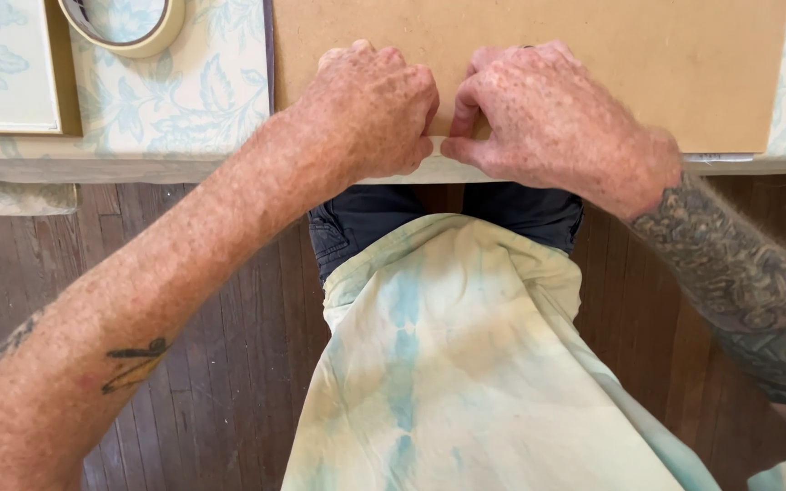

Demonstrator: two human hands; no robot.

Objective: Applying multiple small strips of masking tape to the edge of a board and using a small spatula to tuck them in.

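A flat brown board [648,64] lies on a table covered with pale floral cloth [184,109]. Both my hands rest side by side on the board's near edge at the table's front. My left hand [366,114] is curled into a loose fist, knuckles up, pressing down at the edge. My right hand [548,118] sits just to its right, with thumb and bent fingers pinching a thin pale strip [438,150] along the board's edge. What lies under the palms is hidden.
A roll of tape [129,23] lies at the back left, beside a framed pale panel [6,68]. Below the table edge are my dark trousers, a pale tie-dyed shirt [448,364] and dark wooden floorboards [229,364].
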